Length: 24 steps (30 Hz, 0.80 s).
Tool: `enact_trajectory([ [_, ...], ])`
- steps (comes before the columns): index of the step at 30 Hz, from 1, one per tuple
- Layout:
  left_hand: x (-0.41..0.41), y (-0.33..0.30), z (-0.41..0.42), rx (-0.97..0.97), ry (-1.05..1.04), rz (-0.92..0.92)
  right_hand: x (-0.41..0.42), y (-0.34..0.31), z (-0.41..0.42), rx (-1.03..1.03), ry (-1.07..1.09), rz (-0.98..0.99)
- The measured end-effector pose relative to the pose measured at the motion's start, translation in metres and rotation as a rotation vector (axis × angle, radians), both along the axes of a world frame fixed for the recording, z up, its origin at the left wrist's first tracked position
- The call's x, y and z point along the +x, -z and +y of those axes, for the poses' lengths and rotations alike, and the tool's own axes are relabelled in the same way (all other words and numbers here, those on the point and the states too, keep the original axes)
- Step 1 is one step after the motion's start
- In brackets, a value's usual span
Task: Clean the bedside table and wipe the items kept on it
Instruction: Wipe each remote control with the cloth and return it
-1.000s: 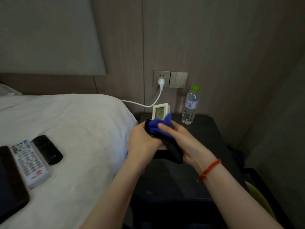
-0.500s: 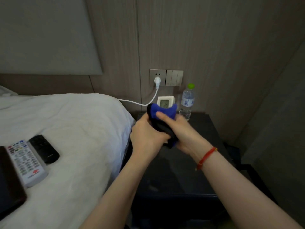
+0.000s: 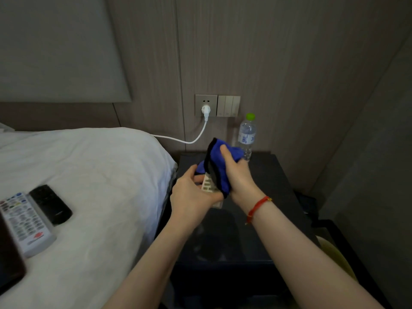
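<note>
Left hand (image 3: 191, 197) grips a small white device (image 3: 209, 188) over the dark table (image 3: 274, 188), and my right hand (image 3: 236, 175) has the blue cloth (image 3: 219, 159) clenched against it. Water bottle (image 3: 247, 134) sits right behind, near the plugged-in cable (image 3: 196, 140). 2 remotes (image 3: 38, 217) on the bed (image 3: 100, 175), well clear tbh.

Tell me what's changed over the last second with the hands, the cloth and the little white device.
The white device, first mostly hidden behind the blue cloth, has been turned so its ribbed back shows under the cloth. The left hand still holds it while the right hand keeps the cloth pressed against it. The water bottle, the plugged-in white cable and the two remotes on the bed have stayed put.
</note>
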<state>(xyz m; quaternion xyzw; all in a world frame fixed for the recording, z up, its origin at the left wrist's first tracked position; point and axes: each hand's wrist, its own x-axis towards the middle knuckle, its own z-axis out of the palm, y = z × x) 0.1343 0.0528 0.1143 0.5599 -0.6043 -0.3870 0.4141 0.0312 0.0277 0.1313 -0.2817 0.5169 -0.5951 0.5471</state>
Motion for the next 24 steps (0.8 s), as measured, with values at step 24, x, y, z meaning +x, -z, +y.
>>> enact_trajectory([
  [24, 0.003, 0.001, -0.004, 0.212, 0.208, 0.120, -0.010, 0.031, 0.023, -0.146, -0.101, 0.600],
])
